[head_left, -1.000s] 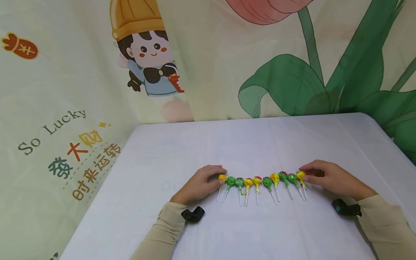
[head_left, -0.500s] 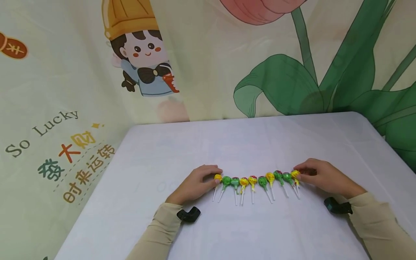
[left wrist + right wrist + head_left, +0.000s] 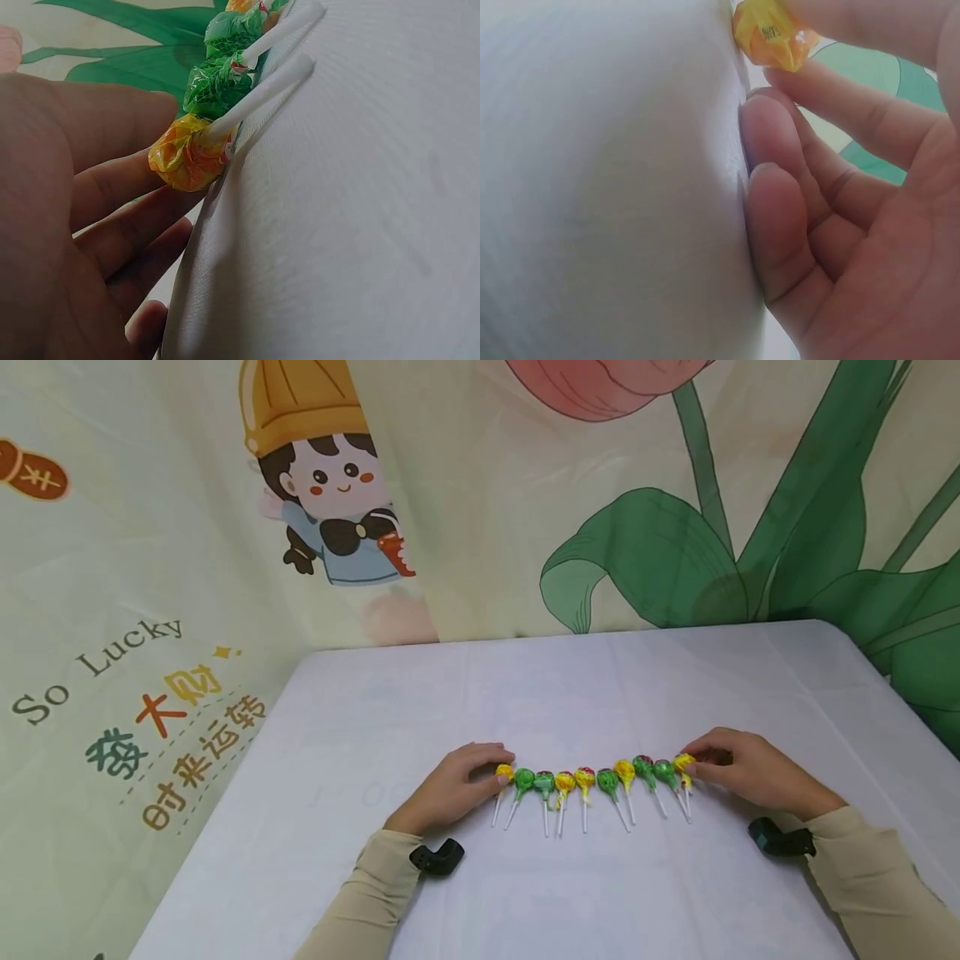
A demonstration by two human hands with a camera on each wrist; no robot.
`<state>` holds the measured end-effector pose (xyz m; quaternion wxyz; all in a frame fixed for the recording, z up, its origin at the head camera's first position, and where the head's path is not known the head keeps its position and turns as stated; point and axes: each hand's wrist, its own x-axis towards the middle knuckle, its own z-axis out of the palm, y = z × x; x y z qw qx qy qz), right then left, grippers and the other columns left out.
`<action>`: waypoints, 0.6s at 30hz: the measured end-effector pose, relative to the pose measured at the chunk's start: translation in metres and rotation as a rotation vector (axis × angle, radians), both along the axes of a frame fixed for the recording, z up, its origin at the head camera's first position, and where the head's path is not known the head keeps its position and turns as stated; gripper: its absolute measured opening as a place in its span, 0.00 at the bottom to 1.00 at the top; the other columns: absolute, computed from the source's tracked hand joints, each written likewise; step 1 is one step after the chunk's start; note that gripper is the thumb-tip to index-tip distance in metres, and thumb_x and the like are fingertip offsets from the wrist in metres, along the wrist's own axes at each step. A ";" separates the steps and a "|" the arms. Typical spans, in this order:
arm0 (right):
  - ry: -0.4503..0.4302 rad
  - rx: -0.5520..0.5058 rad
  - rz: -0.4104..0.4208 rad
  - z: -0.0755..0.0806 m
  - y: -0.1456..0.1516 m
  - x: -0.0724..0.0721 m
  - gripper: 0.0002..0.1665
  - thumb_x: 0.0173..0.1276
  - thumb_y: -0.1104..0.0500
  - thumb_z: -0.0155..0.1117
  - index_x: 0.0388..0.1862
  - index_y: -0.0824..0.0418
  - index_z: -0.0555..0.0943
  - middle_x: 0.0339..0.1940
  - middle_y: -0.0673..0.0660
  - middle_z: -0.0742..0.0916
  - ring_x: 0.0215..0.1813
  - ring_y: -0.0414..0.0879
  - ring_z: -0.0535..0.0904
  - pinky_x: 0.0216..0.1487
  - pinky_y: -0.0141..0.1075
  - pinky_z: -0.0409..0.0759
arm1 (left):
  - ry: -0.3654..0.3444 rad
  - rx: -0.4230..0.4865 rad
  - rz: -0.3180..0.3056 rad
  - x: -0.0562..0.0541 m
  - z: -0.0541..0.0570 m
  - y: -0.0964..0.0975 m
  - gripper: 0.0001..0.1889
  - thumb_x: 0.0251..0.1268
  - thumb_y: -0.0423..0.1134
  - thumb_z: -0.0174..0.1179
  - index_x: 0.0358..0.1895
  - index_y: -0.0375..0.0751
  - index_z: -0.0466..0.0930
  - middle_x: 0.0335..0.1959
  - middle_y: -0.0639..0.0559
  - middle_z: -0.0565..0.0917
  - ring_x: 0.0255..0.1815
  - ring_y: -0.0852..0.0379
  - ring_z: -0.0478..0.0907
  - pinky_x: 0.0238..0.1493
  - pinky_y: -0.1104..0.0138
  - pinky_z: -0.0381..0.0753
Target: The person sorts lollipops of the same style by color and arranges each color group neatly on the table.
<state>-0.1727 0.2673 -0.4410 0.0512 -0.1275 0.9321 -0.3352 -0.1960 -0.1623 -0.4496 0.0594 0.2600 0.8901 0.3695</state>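
Several wrapped lollipops lie side by side in a slightly curved row on the white table, sticks toward the person. Green ones such as the green lollipop (image 3: 524, 779) alternate unevenly with yellow ones such as the yellow lollipop (image 3: 565, 782). At the row's left end, my left hand (image 3: 448, 786) holds a yellow lollipop (image 3: 187, 157) by its head between thumb and fingers. The right hand (image 3: 738, 770) pinches another yellow lollipop (image 3: 771, 34) at the right end, thumb in front and index finger behind. The right hand's other fingers curl against the tabletop in the right wrist view.
The white-covered table (image 3: 585, 893) reaches back to a printed curtain (image 3: 480, 510) with a cartoon figure, large leaves and lettering. Each wrist carries a black camera, the left camera (image 3: 438, 857) and the right camera (image 3: 780, 838), close over the table.
The head view has shifted slightly, so the whole scene sits a little further left. Both hands and the lollipop row keep their places relative to each other.
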 end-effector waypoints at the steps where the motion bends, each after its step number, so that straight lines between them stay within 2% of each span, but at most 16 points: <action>1: 0.000 -0.005 -0.002 0.000 0.001 0.000 0.18 0.70 0.48 0.68 0.52 0.58 0.84 0.42 0.50 0.83 0.42 0.46 0.76 0.39 0.37 0.77 | 0.004 -0.004 0.001 -0.001 0.000 0.000 0.18 0.71 0.47 0.63 0.61 0.51 0.82 0.67 0.54 0.76 0.71 0.55 0.67 0.71 0.54 0.63; 9: 0.000 -0.026 -0.003 -0.001 0.000 -0.001 0.16 0.70 0.50 0.68 0.51 0.58 0.84 0.43 0.51 0.83 0.42 0.46 0.76 0.39 0.37 0.78 | 0.003 -0.008 0.007 -0.001 -0.004 -0.001 0.18 0.71 0.47 0.62 0.62 0.52 0.82 0.67 0.54 0.76 0.71 0.54 0.67 0.71 0.53 0.63; 18: -0.017 -0.014 -0.033 -0.002 0.001 -0.004 0.20 0.71 0.48 0.67 0.51 0.61 0.83 0.41 0.52 0.83 0.42 0.48 0.75 0.39 0.38 0.78 | 0.007 -0.011 0.010 -0.003 -0.003 0.001 0.19 0.71 0.49 0.62 0.62 0.52 0.82 0.67 0.54 0.76 0.71 0.55 0.67 0.71 0.53 0.64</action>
